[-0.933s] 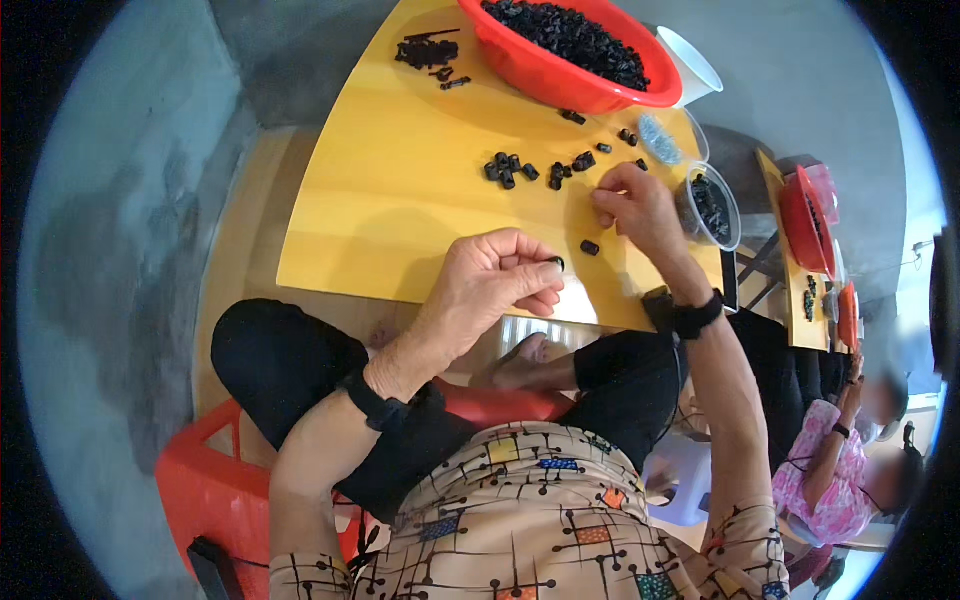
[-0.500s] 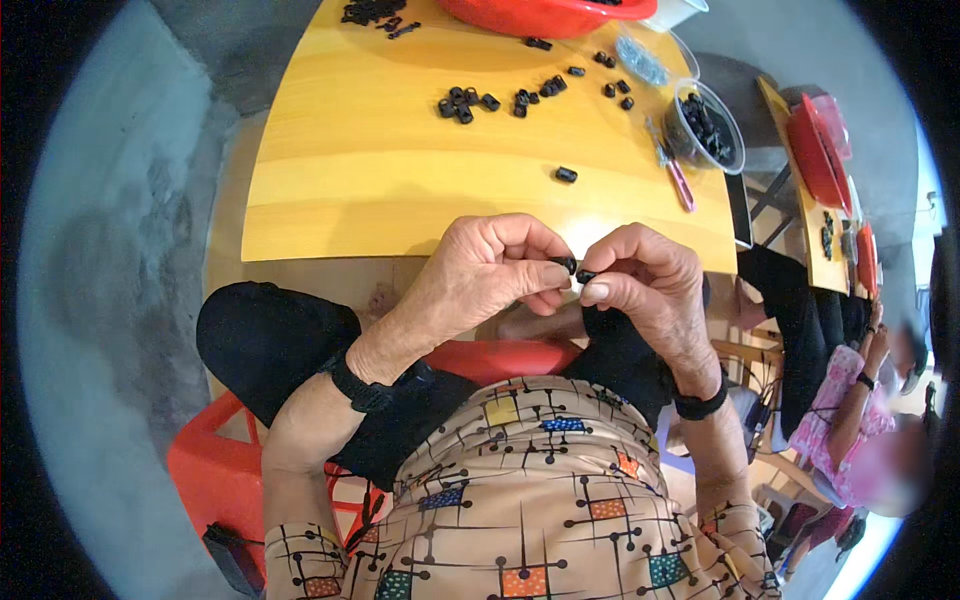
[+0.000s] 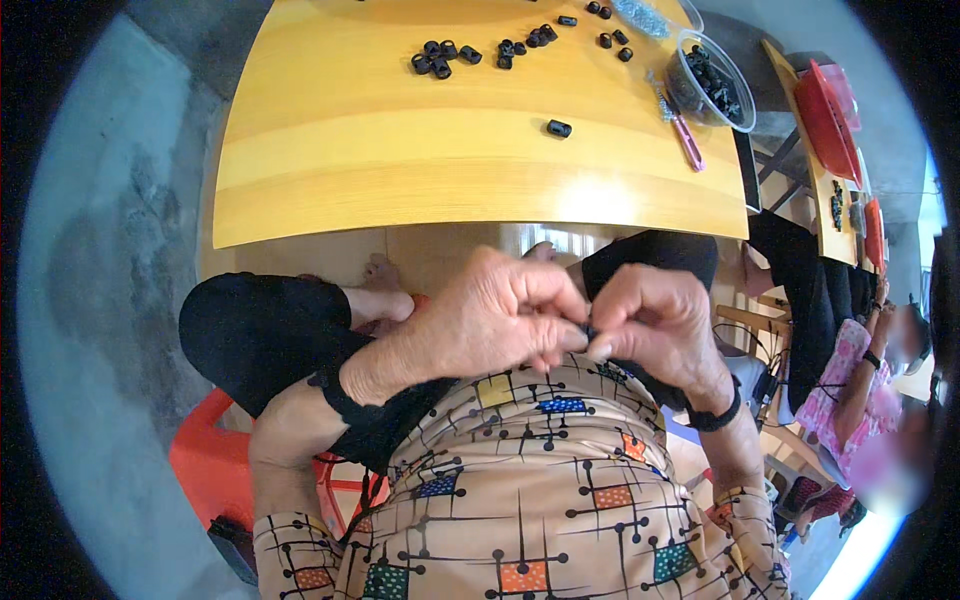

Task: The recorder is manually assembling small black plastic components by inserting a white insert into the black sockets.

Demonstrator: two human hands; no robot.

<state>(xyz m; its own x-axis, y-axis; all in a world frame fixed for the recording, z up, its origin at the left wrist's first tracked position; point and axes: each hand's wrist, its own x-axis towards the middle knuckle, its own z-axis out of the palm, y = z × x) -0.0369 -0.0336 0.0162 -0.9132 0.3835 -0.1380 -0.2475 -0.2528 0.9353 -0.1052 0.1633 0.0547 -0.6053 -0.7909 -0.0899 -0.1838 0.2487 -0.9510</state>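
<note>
My left hand [image 3: 500,312] and my right hand [image 3: 655,322] meet in front of my lap, fingertips pinched together. Between them is a small black plastic part [image 3: 588,331], mostly covered by the fingers and slightly blurred. Whether it is one piece or two joined ones I cannot tell. On the yellow table [image 3: 400,190] beyond my hands, a single black cylindrical piece [image 3: 559,129] lies on its side. Farther back sits a cluster of similar black pieces [image 3: 442,58], with another small group [image 3: 525,45] to its right.
At the table's right, a clear round tub [image 3: 708,80] holds black parts, beside a pink-handled tool [image 3: 687,143]. Clear small pieces [image 3: 642,17] lie behind. A red stool [image 3: 205,455] is at lower left. Another person [image 3: 850,390] sits to the right near a red basin [image 3: 828,120].
Both hands have come down and closer to my body, off the table's edge. The two black pieces, one in each hand, have been brought together. The table sits higher in view.
</note>
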